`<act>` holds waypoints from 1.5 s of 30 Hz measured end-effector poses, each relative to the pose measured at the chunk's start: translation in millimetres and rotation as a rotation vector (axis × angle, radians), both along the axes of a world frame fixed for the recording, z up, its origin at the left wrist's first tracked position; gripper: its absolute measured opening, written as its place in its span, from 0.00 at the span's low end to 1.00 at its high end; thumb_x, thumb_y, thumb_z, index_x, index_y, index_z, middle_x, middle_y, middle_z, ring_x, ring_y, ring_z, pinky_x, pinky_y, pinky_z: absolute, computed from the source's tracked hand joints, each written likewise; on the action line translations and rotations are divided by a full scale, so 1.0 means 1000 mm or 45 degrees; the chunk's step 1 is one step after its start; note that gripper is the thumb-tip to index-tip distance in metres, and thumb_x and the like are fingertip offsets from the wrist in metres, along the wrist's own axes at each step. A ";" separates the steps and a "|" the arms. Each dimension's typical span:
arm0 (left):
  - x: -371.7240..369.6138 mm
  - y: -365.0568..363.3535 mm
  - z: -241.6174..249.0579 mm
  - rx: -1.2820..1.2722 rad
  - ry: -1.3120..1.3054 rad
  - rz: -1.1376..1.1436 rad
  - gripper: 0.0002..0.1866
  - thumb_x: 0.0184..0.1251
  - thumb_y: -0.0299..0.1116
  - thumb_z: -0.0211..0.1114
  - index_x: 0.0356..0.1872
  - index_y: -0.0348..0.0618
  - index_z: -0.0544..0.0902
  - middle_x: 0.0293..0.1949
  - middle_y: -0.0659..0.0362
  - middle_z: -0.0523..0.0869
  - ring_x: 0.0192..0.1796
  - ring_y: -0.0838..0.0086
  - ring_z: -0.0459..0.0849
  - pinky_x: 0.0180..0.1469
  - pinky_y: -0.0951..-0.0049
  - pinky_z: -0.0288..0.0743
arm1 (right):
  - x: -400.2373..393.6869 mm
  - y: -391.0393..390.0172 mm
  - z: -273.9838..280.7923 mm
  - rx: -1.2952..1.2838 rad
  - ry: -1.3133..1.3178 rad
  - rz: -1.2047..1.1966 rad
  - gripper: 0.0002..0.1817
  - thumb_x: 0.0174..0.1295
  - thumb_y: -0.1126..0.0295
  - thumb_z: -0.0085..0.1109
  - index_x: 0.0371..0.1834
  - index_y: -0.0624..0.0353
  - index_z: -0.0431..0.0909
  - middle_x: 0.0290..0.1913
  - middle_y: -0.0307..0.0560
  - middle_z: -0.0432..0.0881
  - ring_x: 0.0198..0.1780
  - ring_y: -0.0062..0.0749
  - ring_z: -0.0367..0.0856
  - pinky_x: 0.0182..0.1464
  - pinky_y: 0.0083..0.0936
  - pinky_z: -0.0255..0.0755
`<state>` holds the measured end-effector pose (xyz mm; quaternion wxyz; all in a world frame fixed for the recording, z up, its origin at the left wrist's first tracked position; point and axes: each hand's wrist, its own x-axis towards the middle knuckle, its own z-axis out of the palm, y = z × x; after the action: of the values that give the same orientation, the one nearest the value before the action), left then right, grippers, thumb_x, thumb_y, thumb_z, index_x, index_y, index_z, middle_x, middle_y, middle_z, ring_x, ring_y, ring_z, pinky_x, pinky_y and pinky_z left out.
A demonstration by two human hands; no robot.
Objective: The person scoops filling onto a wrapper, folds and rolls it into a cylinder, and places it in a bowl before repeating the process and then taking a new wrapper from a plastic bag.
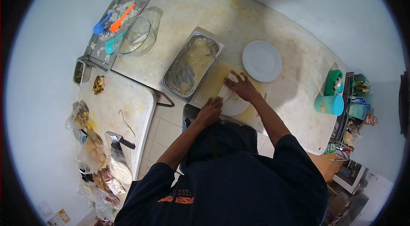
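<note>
On a yellowish board (209, 83) lies a round white flatbread (236, 108), with one side folded up into a pale roll between my hands. My left hand (209, 111) presses its fingertips on the near left end of the roll. At the far end, my right hand (242, 87) has its fingers bent over the fold, thumb side toward the board. A deep steel pan (167, 81) with a pale yellow mash (198, 61) stands just left of the board. Beyond my right hand sits a white plate (262, 61).
A glass bowl (143, 46) overlaps a steel tray (143, 0) of white crumbs, where blue, orange and turquoise spoons lie. On the left table are a knife (121, 141) and bagged food (92, 151). A turquoise container (329, 105) stands near the right edge by a rack.
</note>
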<state>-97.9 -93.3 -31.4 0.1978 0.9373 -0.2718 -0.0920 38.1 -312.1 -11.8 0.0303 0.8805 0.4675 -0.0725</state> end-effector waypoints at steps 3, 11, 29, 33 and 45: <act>0.001 0.001 0.007 -0.086 0.002 0.031 0.20 0.65 0.33 0.58 0.57 0.35 0.79 0.66 0.50 0.75 0.73 0.59 0.67 0.76 0.51 0.56 | 0.009 0.000 -0.004 -0.001 -0.065 -0.126 0.30 0.68 0.71 0.46 0.75 0.43 0.62 0.78 0.32 0.59 0.81 0.41 0.44 0.76 0.52 0.51; 0.023 -0.032 0.021 -0.239 0.157 -0.076 0.10 0.64 0.35 0.62 0.40 0.40 0.80 0.45 0.52 0.83 0.55 0.57 0.81 0.56 0.56 0.76 | -0.015 -0.046 0.007 0.530 0.328 -0.987 0.12 0.64 0.69 0.53 0.50 0.55 0.79 0.48 0.52 0.82 0.51 0.52 0.80 0.53 0.43 0.75; 0.020 -0.104 0.005 -0.137 0.140 0.191 0.06 0.61 0.32 0.61 0.34 0.42 0.82 0.34 0.49 0.84 0.38 0.53 0.87 0.40 0.54 0.81 | -0.036 -0.046 -0.021 0.695 0.415 -1.322 0.11 0.52 0.67 0.68 0.37 0.59 0.83 0.34 0.52 0.88 0.38 0.43 0.88 0.44 0.35 0.80; 0.016 -0.099 0.013 -0.374 0.290 0.593 0.08 0.60 0.34 0.61 0.33 0.41 0.83 0.33 0.47 0.86 0.37 0.51 0.87 0.40 0.52 0.81 | -0.028 -0.042 -0.008 0.787 0.564 -1.315 0.14 0.52 0.66 0.69 0.40 0.59 0.81 0.33 0.51 0.87 0.36 0.40 0.88 0.42 0.35 0.81; 0.010 -0.061 0.030 -0.592 0.377 0.790 0.11 0.59 0.32 0.64 0.41 0.38 0.82 0.42 0.46 0.85 0.48 0.52 0.85 0.50 0.54 0.78 | -0.010 -0.026 -0.017 1.065 0.465 -1.093 0.08 0.64 0.71 0.62 0.42 0.65 0.80 0.33 0.51 0.86 0.31 0.37 0.86 0.37 0.31 0.80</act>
<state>-88.2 -154.0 -1.5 0.4594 0.8818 0.0416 -0.0979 28.3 -338.1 -29.0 -0.4290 0.9006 0.0585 -0.0384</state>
